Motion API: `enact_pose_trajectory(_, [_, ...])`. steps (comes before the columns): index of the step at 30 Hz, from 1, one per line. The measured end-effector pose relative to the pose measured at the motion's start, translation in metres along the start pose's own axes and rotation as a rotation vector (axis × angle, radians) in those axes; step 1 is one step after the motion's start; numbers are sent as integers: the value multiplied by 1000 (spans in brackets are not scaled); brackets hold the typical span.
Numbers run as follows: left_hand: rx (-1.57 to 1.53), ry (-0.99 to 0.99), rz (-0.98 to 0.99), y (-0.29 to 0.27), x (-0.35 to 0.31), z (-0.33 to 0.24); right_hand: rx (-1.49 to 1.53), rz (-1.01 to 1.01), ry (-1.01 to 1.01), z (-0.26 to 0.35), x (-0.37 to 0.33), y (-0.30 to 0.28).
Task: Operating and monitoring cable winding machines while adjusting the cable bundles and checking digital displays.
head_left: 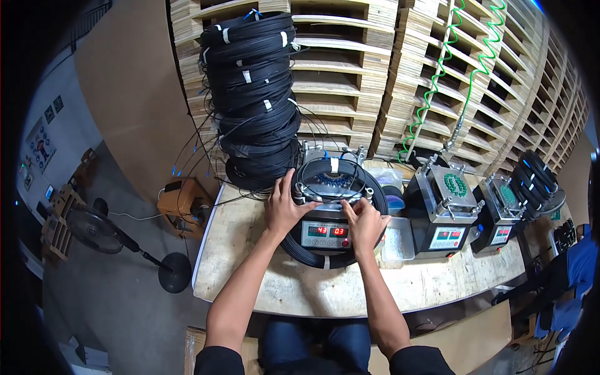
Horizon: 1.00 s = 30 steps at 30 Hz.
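Observation:
Right in front of me stands a bench polishing machine [326, 242] with a lit red display and a row of buttons. A coil of black cable [310, 257] rings it, with white tape at its front and back. My left hand [285, 206] rests at the machine's upper left edge, fingers and thumb apart. On the opposite side, my right hand [365, 226] has its fingers bent together at the upper front edge. Whatever lies between those fingertips is too small to name. Blue-tipped parts sit in a ring on the machine's top.
A tall stack of black cable coils [256, 119] rises behind my left hand. Two similar machines [440, 215] [500, 215] stand to the right, beside a clear plastic tray [398, 240]. Wooden pallets [337, 81] back the bench. A black fan [94, 230] is at left, a person in blue [572, 281] at right.

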<state>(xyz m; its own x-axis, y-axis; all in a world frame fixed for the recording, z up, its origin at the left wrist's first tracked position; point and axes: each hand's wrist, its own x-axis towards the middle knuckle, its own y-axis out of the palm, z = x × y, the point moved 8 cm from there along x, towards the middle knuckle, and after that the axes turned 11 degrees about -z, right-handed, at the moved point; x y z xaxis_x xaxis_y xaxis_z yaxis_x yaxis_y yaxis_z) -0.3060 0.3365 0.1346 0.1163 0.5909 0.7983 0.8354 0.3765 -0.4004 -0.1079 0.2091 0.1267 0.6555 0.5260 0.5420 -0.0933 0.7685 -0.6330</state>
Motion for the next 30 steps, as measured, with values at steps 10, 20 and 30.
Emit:
enact_pose_trajectory(10, [-44, -17, 34, -5, 3, 1, 335, 403, -266, 28, 138, -48])
enact_pose_trajectory(20, [-37, 8, -16, -4, 2, -1, -332, 791, -416, 65, 188, 132])
enact_pose_trajectory(30, [8, -14, -13, -6, 1, 7, -429, 761, -651, 92, 165, 143])
